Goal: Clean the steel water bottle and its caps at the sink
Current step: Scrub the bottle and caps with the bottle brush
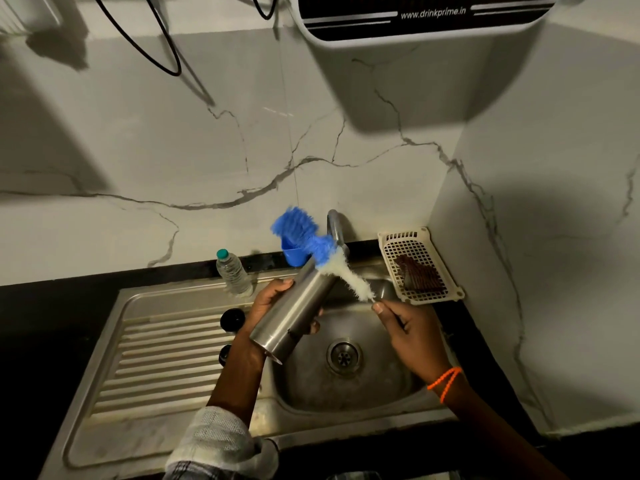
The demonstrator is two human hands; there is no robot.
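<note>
My left hand [273,303] grips the steel water bottle [294,313] round its body, tilted over the sink bowl [377,382] with its mouth pointing up and away. My right hand [405,327] pinches the thin wire handle of a bottle brush [322,251], whose blue and white bristles lie outside the bottle, near its mouth. Two black caps sit on the ribbed drainboard [162,355]: a larger cap [232,319] and a smaller cap [225,354], both left of my left wrist.
A curved tap [335,223] stands behind the bowl. A small clear plastic bottle [233,271] and a blue cup [292,252] stand at the sink's back edge. A white perforated basket [415,265] with a brown scrubber sits at the right. A water purifier [415,19] hangs above.
</note>
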